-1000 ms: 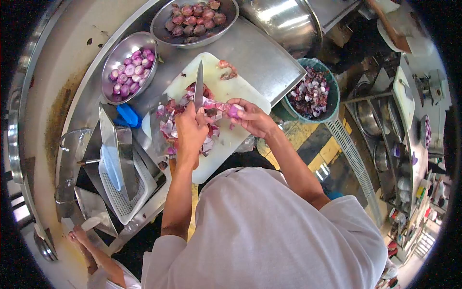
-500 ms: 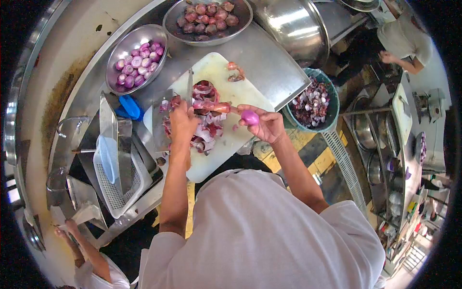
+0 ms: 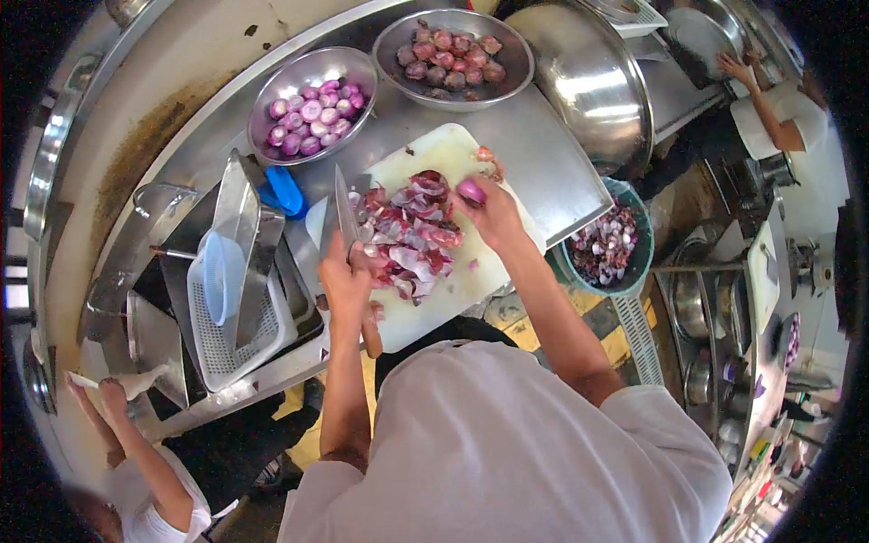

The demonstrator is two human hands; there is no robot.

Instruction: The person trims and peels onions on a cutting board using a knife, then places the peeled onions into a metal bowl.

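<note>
My left hand (image 3: 347,285) is closed around a knife (image 3: 344,206); its blade points away from me and its wooden handle sticks out below the hand. In my right hand (image 3: 496,215) I grip a peeled purple onion (image 3: 471,190) over the right side of the white cutting board (image 3: 453,299). A heap of red onion skins (image 3: 418,249) lies on the board between my hands. A small bit of peel (image 3: 490,161) rests near the board's far right corner.
At the back stand a bowl of peeled onions (image 3: 270,95) and a bowl of unpeeled onions (image 3: 528,54). A bin of skins (image 3: 644,231) is at the right. A blue object (image 3: 286,190) and a white basket (image 3: 237,362) sit left. Other people work at lower left and upper right.
My right hand has moved away from the knife toward the board's far right, carrying the onion. The peel strip stretched between my hands has come away from the onion. The view has shifted.
</note>
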